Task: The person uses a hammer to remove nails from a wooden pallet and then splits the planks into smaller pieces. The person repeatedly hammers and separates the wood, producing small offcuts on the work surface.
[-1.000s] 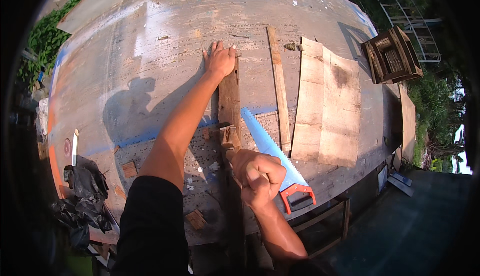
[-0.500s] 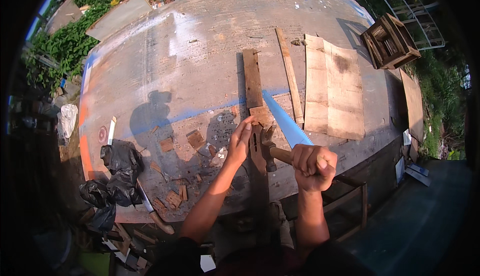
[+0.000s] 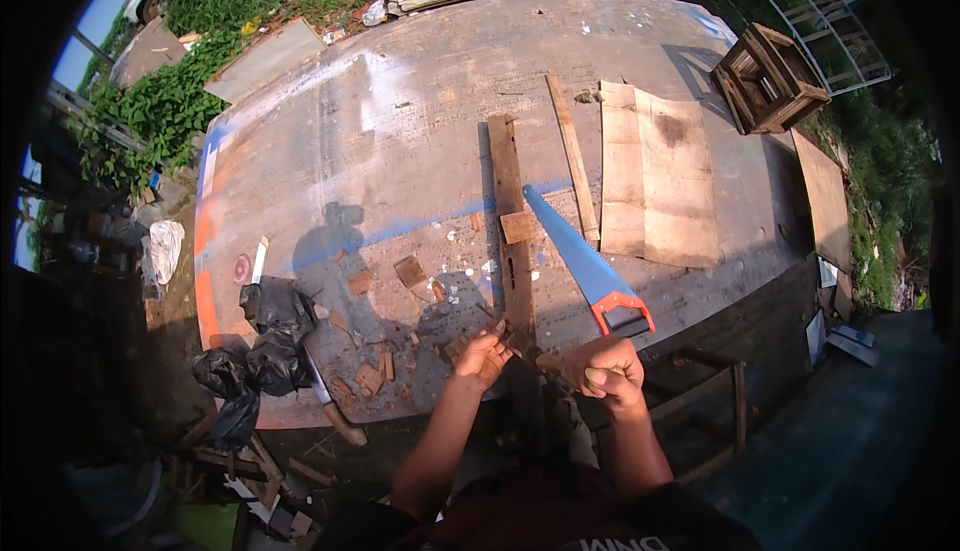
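Note:
My right hand [image 3: 607,367] is wrapped round the wooden handle of a hammer [image 3: 548,362], low over the near edge of the table. The hammer's head is dark and hard to make out against the shade. Close by on the left, my left hand [image 3: 481,356] has its fingers curled in a pinch beside the board; what they hold, if anything, is too small to name. A long wooden board [image 3: 505,166] runs away from me, with a small wood block [image 3: 518,227] lying across it. Right of the board lies a handsaw [image 3: 575,248] with a blue blade and red-black handle.
The big worn table [image 3: 430,161] carries a narrow wood strip [image 3: 572,156], a cardboard sheet [image 3: 655,181] and several wood scraps [image 3: 409,271]. Black plastic bags [image 3: 277,326] and a wooden-handled blade [image 3: 335,406] lie at the left edge. A wooden crate [image 3: 770,79] stands far right.
Both hands have drawn back toward me, the hammer with the right one. My left hand has left the small block and its fingers have curled. The saw's handle now shows.

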Action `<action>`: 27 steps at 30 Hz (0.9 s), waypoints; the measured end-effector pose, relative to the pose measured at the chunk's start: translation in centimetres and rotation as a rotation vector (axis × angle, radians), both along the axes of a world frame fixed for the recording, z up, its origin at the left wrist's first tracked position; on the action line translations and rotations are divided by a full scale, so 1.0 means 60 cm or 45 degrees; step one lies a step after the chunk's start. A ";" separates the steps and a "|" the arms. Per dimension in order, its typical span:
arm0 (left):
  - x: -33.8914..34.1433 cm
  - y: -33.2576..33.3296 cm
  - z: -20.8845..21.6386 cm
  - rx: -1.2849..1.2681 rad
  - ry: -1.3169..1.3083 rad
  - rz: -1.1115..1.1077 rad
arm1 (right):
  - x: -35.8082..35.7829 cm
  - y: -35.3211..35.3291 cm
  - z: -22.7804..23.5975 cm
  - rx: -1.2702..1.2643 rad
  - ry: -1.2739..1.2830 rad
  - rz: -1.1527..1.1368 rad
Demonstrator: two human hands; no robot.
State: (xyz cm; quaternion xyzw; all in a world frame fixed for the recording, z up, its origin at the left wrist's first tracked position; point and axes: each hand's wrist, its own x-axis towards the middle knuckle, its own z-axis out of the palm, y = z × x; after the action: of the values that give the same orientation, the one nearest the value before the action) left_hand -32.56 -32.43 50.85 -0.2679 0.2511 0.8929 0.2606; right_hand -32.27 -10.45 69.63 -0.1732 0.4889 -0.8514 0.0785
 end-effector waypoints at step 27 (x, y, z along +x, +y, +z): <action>0.016 0.107 0.226 -1.208 0.282 0.189 | -0.057 0.075 0.077 -0.303 0.274 0.324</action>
State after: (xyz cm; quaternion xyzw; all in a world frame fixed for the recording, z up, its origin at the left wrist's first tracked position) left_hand -31.62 -26.02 64.43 -0.2775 0.6364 0.7195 0.0174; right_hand -35.66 -5.95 74.23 -0.3314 0.3646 -0.8630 0.1117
